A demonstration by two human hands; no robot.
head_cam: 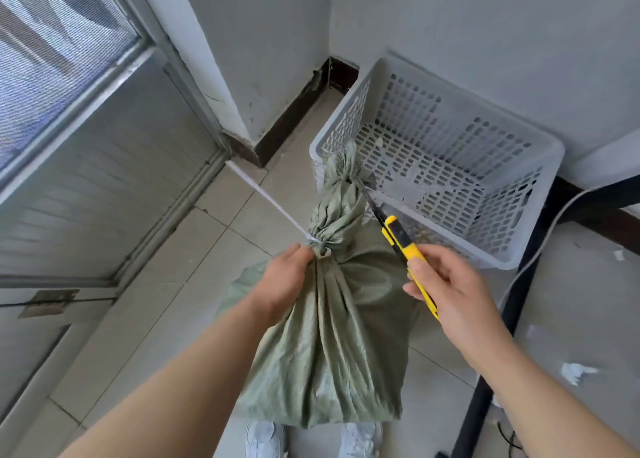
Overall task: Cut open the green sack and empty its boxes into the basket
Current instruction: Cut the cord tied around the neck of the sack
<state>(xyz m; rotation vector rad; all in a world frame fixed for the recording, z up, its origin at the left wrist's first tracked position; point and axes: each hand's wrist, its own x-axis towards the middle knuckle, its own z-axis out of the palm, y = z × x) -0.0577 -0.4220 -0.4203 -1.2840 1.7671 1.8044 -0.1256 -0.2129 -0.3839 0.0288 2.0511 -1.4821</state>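
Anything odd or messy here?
Minor only: torn white scraps lie scattered at the lower right, the basket holds some loose debris, and the dark skirting at the wall corner looks ragged.

- A bare indoor corner, by the look a utility or storage room; whether in a home or a workplace cannot be told.
- The pale square-tiled floor (221, 222) is dusty, with torn white paper scraps (576, 371) lying at 4 o'clock.
- Plain grey painted walls (277, 42) meet at 12 o'clock, edged by a scuffed dark brown skirting board (294, 115).
- A grey metal-framed window with mesh screen (69, 42) fills 9 to 11 o'clock.
- A pale grey perforated plastic basket (540, 153) stands on the floor at 1 o'clock, near the wall.
- A black metal furniture leg (483, 388) and a loose white cable (550, 229) show at 3 o'clock.
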